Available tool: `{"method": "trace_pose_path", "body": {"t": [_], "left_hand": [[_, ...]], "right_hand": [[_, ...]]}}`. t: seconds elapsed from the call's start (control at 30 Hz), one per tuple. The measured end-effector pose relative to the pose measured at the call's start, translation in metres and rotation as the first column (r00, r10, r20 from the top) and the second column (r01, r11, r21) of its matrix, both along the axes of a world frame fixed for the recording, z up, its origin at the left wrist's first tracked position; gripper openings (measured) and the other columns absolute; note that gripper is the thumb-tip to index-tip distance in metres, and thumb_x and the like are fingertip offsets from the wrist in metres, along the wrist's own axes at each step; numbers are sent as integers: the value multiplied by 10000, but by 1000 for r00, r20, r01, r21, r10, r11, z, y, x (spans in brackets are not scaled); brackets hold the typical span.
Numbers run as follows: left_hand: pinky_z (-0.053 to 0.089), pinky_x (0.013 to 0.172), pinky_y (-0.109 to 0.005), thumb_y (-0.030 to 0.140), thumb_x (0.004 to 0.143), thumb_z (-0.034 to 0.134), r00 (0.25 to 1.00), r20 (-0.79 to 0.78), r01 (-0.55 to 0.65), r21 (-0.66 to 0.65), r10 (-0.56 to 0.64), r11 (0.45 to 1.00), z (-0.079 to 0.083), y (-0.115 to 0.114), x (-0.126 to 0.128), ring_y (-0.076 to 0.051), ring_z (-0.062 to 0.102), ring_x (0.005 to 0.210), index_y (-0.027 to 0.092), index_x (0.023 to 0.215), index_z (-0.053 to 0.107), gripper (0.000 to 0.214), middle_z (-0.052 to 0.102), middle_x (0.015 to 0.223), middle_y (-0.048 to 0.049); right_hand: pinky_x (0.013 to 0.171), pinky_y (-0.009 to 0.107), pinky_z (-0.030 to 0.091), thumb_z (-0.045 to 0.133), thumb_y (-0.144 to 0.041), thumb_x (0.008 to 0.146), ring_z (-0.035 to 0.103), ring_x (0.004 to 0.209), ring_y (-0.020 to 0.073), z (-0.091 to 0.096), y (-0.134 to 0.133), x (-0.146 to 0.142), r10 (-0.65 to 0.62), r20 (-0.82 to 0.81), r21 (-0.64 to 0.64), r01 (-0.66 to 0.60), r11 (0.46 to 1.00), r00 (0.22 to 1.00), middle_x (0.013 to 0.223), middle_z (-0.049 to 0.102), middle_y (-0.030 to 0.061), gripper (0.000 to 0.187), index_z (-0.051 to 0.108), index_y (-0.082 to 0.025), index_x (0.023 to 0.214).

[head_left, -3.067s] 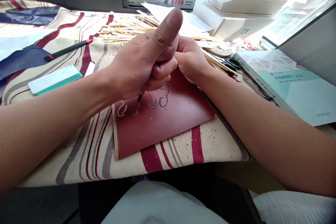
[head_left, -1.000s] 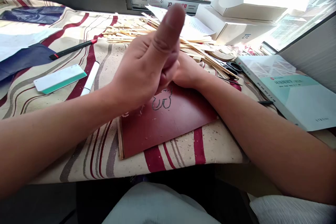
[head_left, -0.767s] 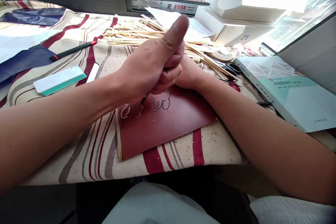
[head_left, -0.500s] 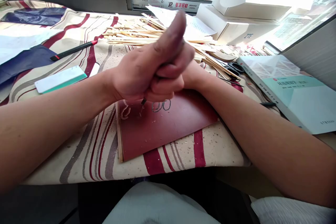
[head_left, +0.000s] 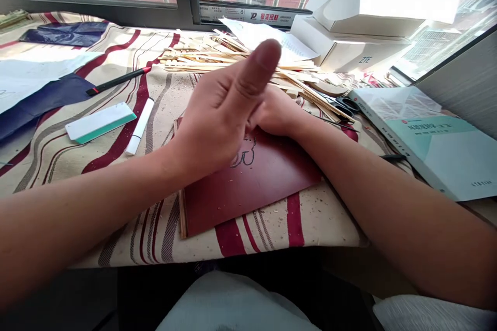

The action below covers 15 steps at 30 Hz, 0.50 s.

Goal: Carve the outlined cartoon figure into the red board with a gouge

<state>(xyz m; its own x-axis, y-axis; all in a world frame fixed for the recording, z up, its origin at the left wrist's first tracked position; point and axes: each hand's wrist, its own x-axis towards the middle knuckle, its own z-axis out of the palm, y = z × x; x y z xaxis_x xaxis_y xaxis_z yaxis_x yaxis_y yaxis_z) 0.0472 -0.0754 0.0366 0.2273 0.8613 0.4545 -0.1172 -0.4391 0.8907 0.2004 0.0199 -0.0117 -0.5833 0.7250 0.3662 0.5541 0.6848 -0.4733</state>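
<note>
My left hand is closed with the thumb sticking up, and it hovers over the edge of a dark red board. A small craft knife showed under this hand a moment ago, and its tip is hidden now. My right hand presses against the left from the other side, its fingers tucked out of sight. Below both hands, a dark outline drawing on the board is partly covered.
The board rests on a striped cloth strewn with shavings. Thin wooden sticks lie behind it, with scissors and a book to the right. To the left are a white marker, a scraper and a black pen.
The knife tip has gone from view behind my left hand, which has shifted right and now covers the carved spot. The view has tilted slightly, moving the scene downward.
</note>
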Motion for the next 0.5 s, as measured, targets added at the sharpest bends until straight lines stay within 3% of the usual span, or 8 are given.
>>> {"method": "trace_pose_path", "body": {"t": [0.07,0.27,0.37,0.5], "left_hand": [[265,389,-242,539,1041,621,999,33,-40,-20,41,999,-1,-2,-4,-42,318,372,219,596,406,589,369,482,66],[197,324,-214,613,1002,653,972,149,190,-52,-181,980,8,2,-17,-35,256,338,223,595,352,638,282,470,85],[192,317,-207,594,996,676,976,168,154,-77,-139,985,7,8,-19,-37,237,352,222,597,352,634,264,473,83],[224,359,-182,707,958,653,989,112,102,-44,-96,994,2,9,-15,-28,269,396,222,593,350,678,278,499,76]], "right_hand": [[948,406,517,566,-122,807,673,988,257,3,-3,1,5,-11,-11,-5,1000,1000,1026,756,73,250,687,-165,1022],[984,421,516,592,-140,841,680,1045,270,5,-3,2,12,2,-35,-12,999,1000,1096,763,101,191,664,-189,1010],[1007,445,514,582,-165,882,682,1057,280,5,-1,2,30,20,-24,-30,999,999,1130,766,116,186,669,-186,1045],[1044,473,506,571,-204,914,673,1132,307,9,-2,6,68,91,2,-68,998,994,1201,751,136,184,684,-184,1058]]}}
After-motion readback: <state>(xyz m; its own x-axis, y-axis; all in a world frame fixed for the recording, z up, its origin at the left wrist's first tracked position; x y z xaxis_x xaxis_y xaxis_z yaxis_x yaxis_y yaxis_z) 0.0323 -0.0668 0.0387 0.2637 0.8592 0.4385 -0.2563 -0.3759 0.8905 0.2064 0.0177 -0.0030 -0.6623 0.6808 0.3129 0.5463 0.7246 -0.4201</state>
